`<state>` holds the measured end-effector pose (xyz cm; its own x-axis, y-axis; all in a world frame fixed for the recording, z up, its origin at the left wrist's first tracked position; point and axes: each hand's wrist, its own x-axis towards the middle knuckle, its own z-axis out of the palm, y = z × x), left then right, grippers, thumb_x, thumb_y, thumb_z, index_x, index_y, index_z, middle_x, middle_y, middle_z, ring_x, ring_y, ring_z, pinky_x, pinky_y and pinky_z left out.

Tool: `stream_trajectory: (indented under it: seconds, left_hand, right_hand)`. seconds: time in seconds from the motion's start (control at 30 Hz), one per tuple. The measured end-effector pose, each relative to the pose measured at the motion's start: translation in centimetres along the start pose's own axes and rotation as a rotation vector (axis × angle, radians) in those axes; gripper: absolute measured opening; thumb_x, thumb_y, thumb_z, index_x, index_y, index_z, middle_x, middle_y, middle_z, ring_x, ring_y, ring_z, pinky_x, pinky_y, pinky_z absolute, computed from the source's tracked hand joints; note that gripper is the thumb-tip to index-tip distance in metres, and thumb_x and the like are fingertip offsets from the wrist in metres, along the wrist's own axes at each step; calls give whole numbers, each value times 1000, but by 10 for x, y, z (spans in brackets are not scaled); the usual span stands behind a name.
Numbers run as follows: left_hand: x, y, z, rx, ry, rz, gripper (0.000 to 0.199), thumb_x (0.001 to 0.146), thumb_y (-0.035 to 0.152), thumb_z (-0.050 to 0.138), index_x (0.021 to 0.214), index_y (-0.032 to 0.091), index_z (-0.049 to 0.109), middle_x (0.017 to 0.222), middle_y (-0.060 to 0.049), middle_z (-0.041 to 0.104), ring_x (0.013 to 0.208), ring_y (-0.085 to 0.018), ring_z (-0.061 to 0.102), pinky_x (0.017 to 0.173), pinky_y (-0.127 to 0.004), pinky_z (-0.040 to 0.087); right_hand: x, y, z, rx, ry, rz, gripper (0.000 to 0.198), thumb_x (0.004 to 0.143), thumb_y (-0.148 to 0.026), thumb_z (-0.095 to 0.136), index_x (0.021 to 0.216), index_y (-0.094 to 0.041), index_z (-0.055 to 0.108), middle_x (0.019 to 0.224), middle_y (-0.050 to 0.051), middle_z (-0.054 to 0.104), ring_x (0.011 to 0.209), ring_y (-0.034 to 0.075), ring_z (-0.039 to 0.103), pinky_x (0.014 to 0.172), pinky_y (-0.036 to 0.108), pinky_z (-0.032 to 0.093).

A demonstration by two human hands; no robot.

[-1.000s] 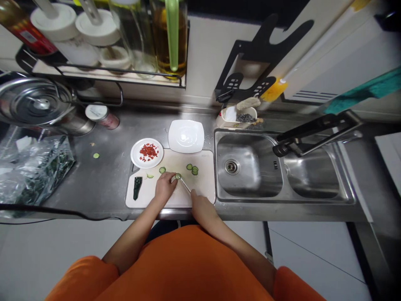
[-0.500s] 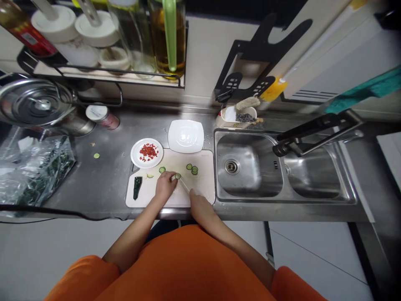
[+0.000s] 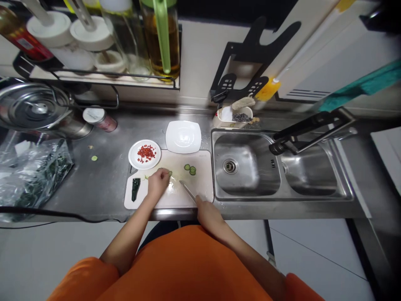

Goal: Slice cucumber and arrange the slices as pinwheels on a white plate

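Note:
On the white cutting board [image 3: 203, 184], my left hand [image 3: 157, 184] has its fingers pinched together, with a small green cucumber slice [image 3: 170, 173] at the fingertips. My right hand [image 3: 209, 213] grips a small knife [image 3: 188, 191] near the board's front edge, its blade slanting up and left, apart from the slice. A few cucumber slices [image 3: 192, 170] lie together to the right. A dark green cucumber piece [image 3: 135, 189] rests on the left of the board, and pale trimmings lie partly behind my left hand.
Behind the board stand a round plate with chopped red bits [image 3: 130, 158] and a white square plate [image 3: 183, 136]. A double steel sink [image 3: 250, 167] is on the right. Plastic-bagged greens [image 3: 40, 175], a pot [image 3: 40, 108] and a small can [image 3: 102, 120] stand left.
My left hand has moved left with a cucumber slice at its fingertips. My right hand has drawn the knife back toward me and to the right, away from the slice.

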<state>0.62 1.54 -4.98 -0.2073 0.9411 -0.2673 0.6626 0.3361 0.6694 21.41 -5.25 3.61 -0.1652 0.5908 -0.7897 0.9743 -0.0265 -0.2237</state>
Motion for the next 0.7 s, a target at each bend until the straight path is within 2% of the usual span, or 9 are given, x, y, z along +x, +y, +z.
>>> stream_trajectory:
  seconds: [0.1, 0.17, 0.27, 0.37, 0.5, 0.6, 0.7]
  left_hand:
    - [9, -11, -17, 36, 89, -82, 24, 78, 38, 55, 88, 20, 68, 80, -2, 70, 73, -17, 62, 71, -27, 44]
    - [12, -18, -24, 117, 102, -64, 24, 80, 35, 52, 90, 21, 68, 81, -3, 70, 74, -18, 61, 72, -29, 44]
    - [11, -22, -25, 260, 138, 75, 24, 82, 29, 50, 95, 20, 68, 88, -7, 69, 83, -22, 61, 78, -32, 44]
    - [8, -17, -16, 274, 174, 240, 26, 84, 26, 47, 99, 19, 67, 97, -9, 67, 94, -22, 59, 85, -32, 43]
    - [16, 7, 6, 176, 5, 392, 29, 85, 27, 48, 107, 18, 64, 102, -8, 65, 97, -20, 57, 90, -30, 43]
    - [28, 29, 26, 205, -141, 396, 33, 82, 27, 53, 112, 18, 62, 103, -9, 62, 98, -21, 56, 89, -32, 44]
    - [35, 42, 42, 232, -214, 372, 33, 82, 26, 53, 112, 20, 63, 106, -8, 59, 98, -21, 56, 87, -32, 45]
  right_hand:
    - [0, 0, 0, 0, 5, -6, 45, 80, -2, 33, 123, -14, 43, 91, 12, 64, 91, 24, 62, 66, 27, 39]
    - [1, 1, 0, 1, 10, -11, 44, 80, -1, 33, 121, -15, 44, 89, 12, 64, 91, 24, 62, 65, 26, 39]
    - [2, 3, 1, -2, 19, -19, 43, 80, -1, 33, 119, -15, 44, 89, 11, 64, 89, 23, 62, 65, 26, 39]
    - [2, 4, 2, -7, 19, -21, 45, 81, -1, 32, 122, -16, 43, 90, 12, 64, 88, 23, 63, 64, 26, 39]
    - [2, 2, 5, -23, 33, -11, 44, 82, -1, 31, 121, -16, 43, 90, 12, 65, 88, 24, 63, 64, 27, 41]
    - [1, 0, 4, -24, 37, 2, 43, 82, 0, 31, 119, -16, 44, 91, 13, 65, 89, 24, 63, 66, 28, 42]
    - [0, -1, 2, -10, 20, 7, 44, 82, 0, 32, 121, -16, 43, 93, 13, 65, 90, 25, 64, 67, 29, 43]
